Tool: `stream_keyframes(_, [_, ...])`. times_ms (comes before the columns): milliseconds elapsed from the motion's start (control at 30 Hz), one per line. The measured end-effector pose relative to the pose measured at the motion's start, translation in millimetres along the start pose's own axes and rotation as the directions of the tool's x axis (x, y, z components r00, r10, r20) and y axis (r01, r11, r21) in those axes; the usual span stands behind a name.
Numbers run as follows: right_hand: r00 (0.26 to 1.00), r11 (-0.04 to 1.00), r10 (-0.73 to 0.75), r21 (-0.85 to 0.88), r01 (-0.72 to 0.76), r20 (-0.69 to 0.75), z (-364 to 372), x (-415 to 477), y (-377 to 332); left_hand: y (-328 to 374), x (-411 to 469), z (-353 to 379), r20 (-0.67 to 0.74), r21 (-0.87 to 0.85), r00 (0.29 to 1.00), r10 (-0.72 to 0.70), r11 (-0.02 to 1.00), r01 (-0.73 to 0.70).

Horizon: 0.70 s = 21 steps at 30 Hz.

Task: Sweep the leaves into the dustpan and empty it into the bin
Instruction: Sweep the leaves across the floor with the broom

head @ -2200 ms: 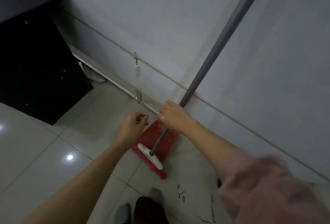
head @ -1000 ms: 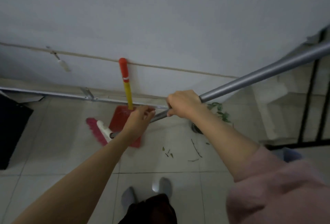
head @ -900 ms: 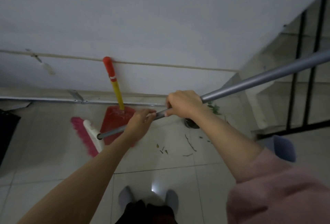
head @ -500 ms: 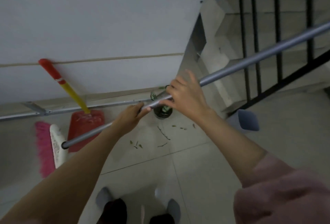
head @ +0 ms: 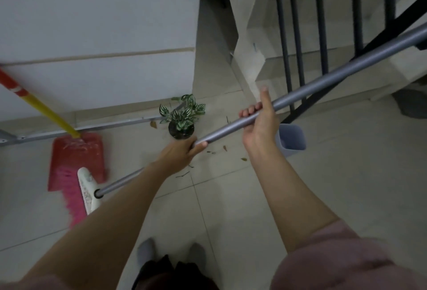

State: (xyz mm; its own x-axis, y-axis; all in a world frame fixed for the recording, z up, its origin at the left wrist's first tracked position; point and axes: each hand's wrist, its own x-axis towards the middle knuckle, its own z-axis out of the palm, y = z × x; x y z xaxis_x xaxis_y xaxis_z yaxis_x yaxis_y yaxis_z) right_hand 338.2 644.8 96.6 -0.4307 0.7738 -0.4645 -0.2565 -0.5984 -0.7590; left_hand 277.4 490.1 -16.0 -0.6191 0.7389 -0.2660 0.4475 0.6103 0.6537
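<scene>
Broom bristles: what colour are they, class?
Bright pink bristles, shown best in the head view.

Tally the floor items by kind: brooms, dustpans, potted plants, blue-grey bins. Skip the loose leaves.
Broom: 1
Dustpan: 1
Potted plant: 1
Blue-grey bin: 1
Total: 4

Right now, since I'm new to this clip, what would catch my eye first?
The long grey broom crosses the frame, gripped by the left hand and right hand, its pink head low left at the red dustpan. A striped potted plant stands by the wall at centre, scattered leaves before it.
</scene>
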Motion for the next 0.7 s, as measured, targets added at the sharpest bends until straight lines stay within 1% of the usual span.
stream_keyframes(100, [0.999,0.999,0.038,-0.036,-0.038,-0.016,-0.6,5.4,22.8,-12.2,3.9,9.7,-0.031,-0.062,0.997,-0.071,0.996,0.069])
stream_keyframes(200, [0.998,0.997,0.058,-0.045,-0.058,0.000,1.3,11.9,45.8,-31.3,12.1,20.4,-0.052,-0.065,0.992,-0.112,0.992,0.108])
stream_keyframes(333, [0.991,0.997,0.053,-0.061,-0.046,0.126,-1.3,21.1,63.3,-59.2,22.6,33.0,-0.056,-0.061,0.991,-0.123,0.991,0.119])
stream_keyframes(433, [0.987,0.996,0.027,-0.089,-0.013,0.160,-0.4,22.9,73.2,-69.5,25.7,39.4,-0.043,-0.118,0.991,-0.128,0.986,0.122])
stream_keyframes(500, [0.991,0.995,0.017,-0.104,-0.003,0.130,-1.6,22.6,80.5,-68.3,23.1,44.7,-0.068,-0.193,0.993,-0.094,0.978,0.080])
stream_keyframes(600, [0.999,0.997,0.016,-0.081,-0.013,0.039,-9.9,21.9,88.7,-47.4,17.3,53.3,-0.121,-0.300,0.992,-0.037,0.954,-0.001])
stream_keyframes(700, [1.000,0.997,0.016,-0.072,-0.016,0.001,-19.8,21.2,93.8,-32.0,17.0,61.5,-0.108,-0.386,0.991,-0.082,0.922,0.034])
